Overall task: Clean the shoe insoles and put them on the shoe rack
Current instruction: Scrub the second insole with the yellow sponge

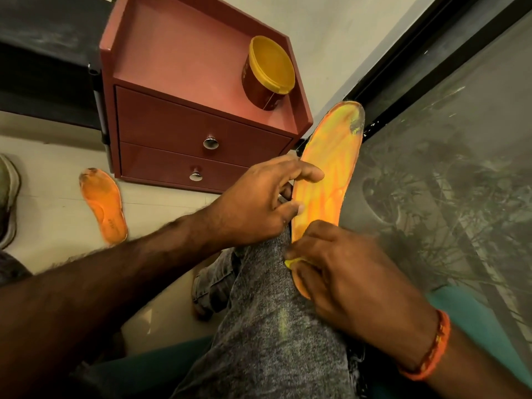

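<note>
Head view: at centre right of the frame an orange insole (325, 180) stands nearly on end along the person's knee, its toe pointing up toward the dark frame of a glass door (449, 156). The left hand (259, 205) grasps the insole's left edge, thumb laid across its face and fingers curled behind. The right hand (342, 272) covers the heel end, fingers bent and pressing a small yellow cloth (292, 262) against the insole; only a corner of the cloth shows. The toe has a worn grey patch just beside the door frame, so little room is left on that side. Left of the insole, very near the left hand's knuckles, a red-brown drawer cabinet (184, 133) closes off the upper middle of the frame; a yellow-lidded tub (269, 73) lies on its side on the cabinet top. A second orange insole (103, 205) lies flat on the pale floor (51, 174) at middle left, well apart from the hands, with open floor around it. A shoe (7, 197) shows partly at the left edge.
</note>
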